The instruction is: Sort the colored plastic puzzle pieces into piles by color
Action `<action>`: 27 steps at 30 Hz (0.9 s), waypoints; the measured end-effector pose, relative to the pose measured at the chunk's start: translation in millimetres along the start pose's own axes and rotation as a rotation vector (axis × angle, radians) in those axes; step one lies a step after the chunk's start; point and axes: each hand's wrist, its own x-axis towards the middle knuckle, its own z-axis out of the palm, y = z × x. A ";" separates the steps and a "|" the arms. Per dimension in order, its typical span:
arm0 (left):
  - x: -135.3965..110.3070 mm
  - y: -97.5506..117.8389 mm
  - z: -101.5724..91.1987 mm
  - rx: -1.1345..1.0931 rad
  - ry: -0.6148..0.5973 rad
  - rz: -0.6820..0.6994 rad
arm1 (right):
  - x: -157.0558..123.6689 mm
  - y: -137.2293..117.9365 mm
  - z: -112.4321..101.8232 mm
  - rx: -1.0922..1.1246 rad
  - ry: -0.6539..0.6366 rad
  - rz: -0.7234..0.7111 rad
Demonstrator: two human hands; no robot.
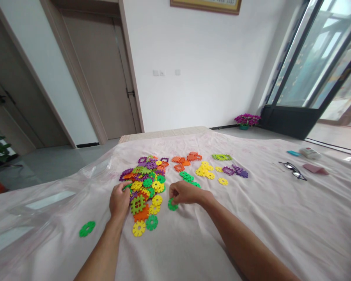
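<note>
We log the right hand (185, 193) at frame centre, its grip pinched on a green disc (172, 204) that touches the pink cloth (251, 218). The left hand (119, 201) sits at the mixed pile (146, 181), fingers curled in; we cannot tell whether its grip holds anything. A stray green piece (87, 228) lies at lower left.

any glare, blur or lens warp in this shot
Head view: daylight from the glass door at right lights the cloth evenly; the wooden door frame leans and bows, wide-lens warp; the clear plastic at left shows pale glare; the right hand and its green piece look sharp.
</note>
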 end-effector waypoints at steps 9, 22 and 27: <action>-0.1 6.0 -1.7 0.009 -0.002 -0.011 | -4.0 13.9 -22.0 -0.233 0.475 0.103; 0.3 3.0 -0.5 0.005 -0.009 0.001 | 14.1 -28.1 58.4 -0.390 0.263 -0.301; -0.8 6.7 -2.3 0.020 -0.018 -0.016 | 14.4 -31.9 60.3 -0.520 0.230 -0.322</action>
